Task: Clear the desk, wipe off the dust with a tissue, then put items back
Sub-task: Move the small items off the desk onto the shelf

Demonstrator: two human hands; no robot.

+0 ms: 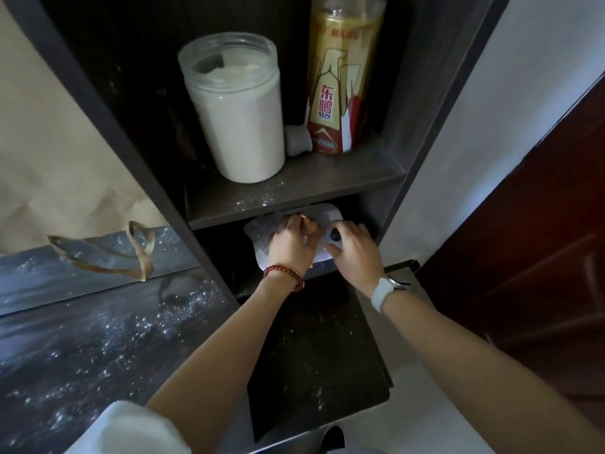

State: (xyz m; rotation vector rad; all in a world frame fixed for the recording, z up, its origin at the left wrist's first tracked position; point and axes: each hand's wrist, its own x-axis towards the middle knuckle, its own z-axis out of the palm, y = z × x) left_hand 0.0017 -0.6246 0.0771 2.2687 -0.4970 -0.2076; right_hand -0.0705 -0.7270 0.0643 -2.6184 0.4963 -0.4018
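Where hands (293, 239) meet: crumpled white tissue (262, 229).

Dark wood shelf unit (422, 103); upper shelf (311, 185) dusty, white specks near front edge; on it: clear jar (235, 119) of white powder, gold drink bottle (340, 77) right, small white cap (297, 139) between them; lower shelf holds white packet (262, 229), partly hidden.

The white pack (262, 249) is largely covered by both hands and the shelf edge (294, 204); the bottle's (340, 77) top is cut off.
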